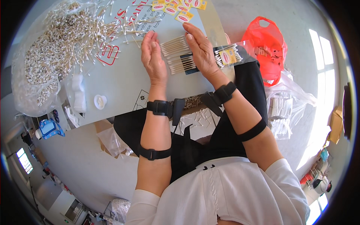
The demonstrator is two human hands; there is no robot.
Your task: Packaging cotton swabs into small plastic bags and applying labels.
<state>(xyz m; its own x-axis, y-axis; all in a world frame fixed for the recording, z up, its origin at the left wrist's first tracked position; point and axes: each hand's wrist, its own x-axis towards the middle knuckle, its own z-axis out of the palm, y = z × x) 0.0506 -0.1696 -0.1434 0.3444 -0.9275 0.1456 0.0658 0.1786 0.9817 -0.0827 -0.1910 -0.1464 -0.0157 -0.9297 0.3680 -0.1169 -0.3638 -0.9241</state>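
Two rows of wooden-stick cotton swabs lie side by side on the table between my hands: an upper row (pixel 174 47) and a lower row (pixel 180 66) resting partly on a dark strip (pixel 190 70). My left hand (pixel 153 62) stands on edge at the swabs' left tips, fingers stretched out. On the other side, my right hand (pixel 200 50) is also stretched out and hides the right ends of the rows. Just right of its wrist lies a clear packet of swabs with a yellow card (pixel 228 56). Neither hand grips anything that I can see.
A clear bag (pixel 18 80) of loose swabs spills across the table's left side. Several yellow cards (pixel 183 16) lie at the far edge. A small white cup (pixel 100 101) and a blue packet (pixel 51 128) are near left. Right stands a red plastic bag (pixel 275 41).
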